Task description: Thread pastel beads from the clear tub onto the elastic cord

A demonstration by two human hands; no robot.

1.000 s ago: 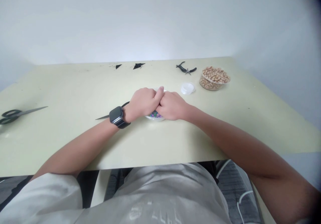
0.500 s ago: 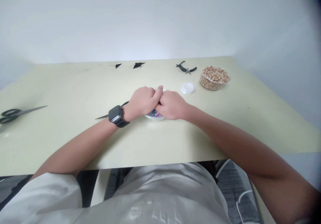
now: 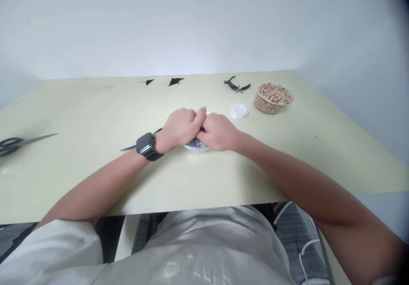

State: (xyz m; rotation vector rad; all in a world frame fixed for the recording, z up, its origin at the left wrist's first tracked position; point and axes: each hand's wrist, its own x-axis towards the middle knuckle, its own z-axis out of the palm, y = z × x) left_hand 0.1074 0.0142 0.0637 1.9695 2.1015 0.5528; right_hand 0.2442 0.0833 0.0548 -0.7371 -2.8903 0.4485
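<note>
Covering the bead bowl [image 3: 196, 148]: 2 hands [image 3: 182, 127], touching.

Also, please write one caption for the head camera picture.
Left hand and right hand meet over a round white bowl of multicoloured beads; a clear plastic tub of light-brown beans stands rightward.
</note>
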